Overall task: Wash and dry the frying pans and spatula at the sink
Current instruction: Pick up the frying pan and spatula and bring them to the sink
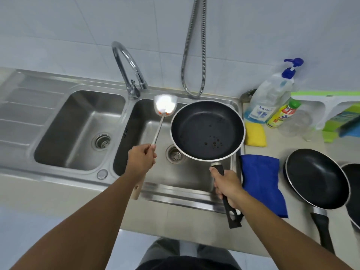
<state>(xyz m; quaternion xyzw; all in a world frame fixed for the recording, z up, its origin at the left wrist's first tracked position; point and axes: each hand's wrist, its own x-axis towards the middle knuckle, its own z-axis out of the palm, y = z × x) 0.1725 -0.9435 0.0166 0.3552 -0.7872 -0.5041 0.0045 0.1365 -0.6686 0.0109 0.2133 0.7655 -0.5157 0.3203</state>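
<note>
My right hand (228, 185) grips the black handle of a black frying pan (207, 130) and holds it level over the right basin of the steel sink (192, 189). Dark crumbs lie in the pan. My left hand (141, 157) holds a metal spatula (164, 106) by its shaft, blade up near the tap, with orange bits on the blade; its wooden handle end sticks out below the hand. A second black frying pan (316, 178) rests on the counter at the right, and a third pan (353, 190) shows at the frame's right edge.
The left basin (81, 131) and a chrome tap (128, 71) stand behind the hands. A blue cloth (263, 182), a yellow sponge (255, 134), a clear soap pump bottle (270, 96) and a yellow detergent bottle (282, 114) are right of the sink. A shower hose (193, 55) hangs on the wall.
</note>
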